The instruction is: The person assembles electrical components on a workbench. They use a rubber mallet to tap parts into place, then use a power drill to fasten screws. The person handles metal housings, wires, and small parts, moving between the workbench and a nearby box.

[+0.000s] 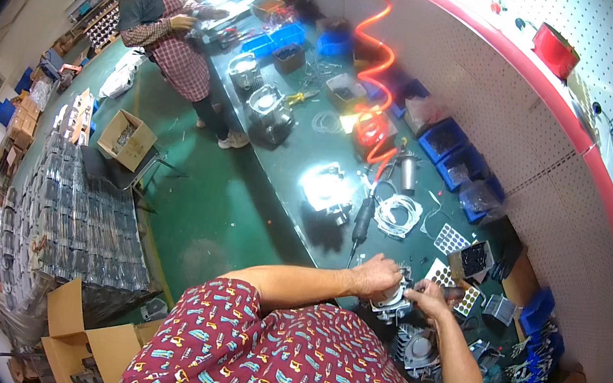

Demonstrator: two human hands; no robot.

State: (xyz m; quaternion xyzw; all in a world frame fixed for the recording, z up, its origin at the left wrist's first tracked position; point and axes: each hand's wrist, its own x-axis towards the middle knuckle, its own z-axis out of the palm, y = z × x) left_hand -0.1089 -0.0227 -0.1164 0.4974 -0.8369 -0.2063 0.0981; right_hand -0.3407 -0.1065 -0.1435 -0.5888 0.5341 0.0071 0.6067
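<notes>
A silvery cast-metal engine-like part [390, 305] stands on the green bench right in front of me. My left hand [375, 276] is at its left upper edge, fingers curled together; whatever they pinch is too small to tell. From the other side my right hand [430, 299] reaches in with thumb and fingers closed, and what they hold is hidden. A dark cylindrical thing [454, 293] shows just beyond the right hand; I cannot tell whether the hand touches it. Nearer my body lies a second finned metal casting [419, 349].
Farther along the bench stand a brightly lit metal assembly [327, 188] and another machine part [269, 111]. A dark power screwdriver [363, 220], coiled clear tubing [398, 215] and blue bins [443, 139] lie beyond my hands. An orange coiled hose [375, 51] hangs down. A co-worker [167, 36] stands far left.
</notes>
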